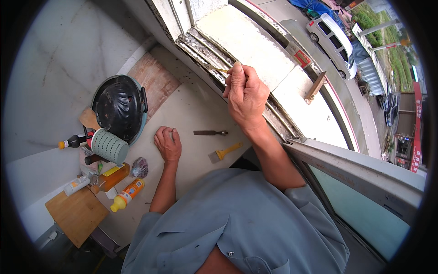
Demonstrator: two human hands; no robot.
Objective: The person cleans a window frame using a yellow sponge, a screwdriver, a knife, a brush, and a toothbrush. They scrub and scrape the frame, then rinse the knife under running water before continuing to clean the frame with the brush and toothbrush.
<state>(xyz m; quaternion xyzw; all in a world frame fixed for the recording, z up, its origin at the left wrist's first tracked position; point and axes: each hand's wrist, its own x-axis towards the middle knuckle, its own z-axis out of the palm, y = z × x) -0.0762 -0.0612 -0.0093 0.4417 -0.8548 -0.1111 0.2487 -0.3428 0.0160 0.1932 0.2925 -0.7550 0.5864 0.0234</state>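
Observation:
My right hand (247,94) is closed around a thin yellowish tool (219,70), mostly hidden in the fist; its tip lies at the dirty window track (208,51). What kind of tool it is, I cannot tell. My left hand (168,143) rests on the pale countertop (191,113), its fingers curled, with nothing visible in it. Between my hands lies a dark flat-bladed tool (208,133), perhaps a file or chisel. Nearer my body is a paint brush (224,152) with a yellow handle. Dark debris lines the track grooves.
At the left stand a black lidded pan (119,106), a green perforated cup (110,146), a dark sauce bottle (73,141), an oil bottle (113,176), a yellow-capped bottle (128,194) and a wooden board (77,214). An open window sash (356,174) is at the right; a ledge with a wood scrap (315,87) lies outside.

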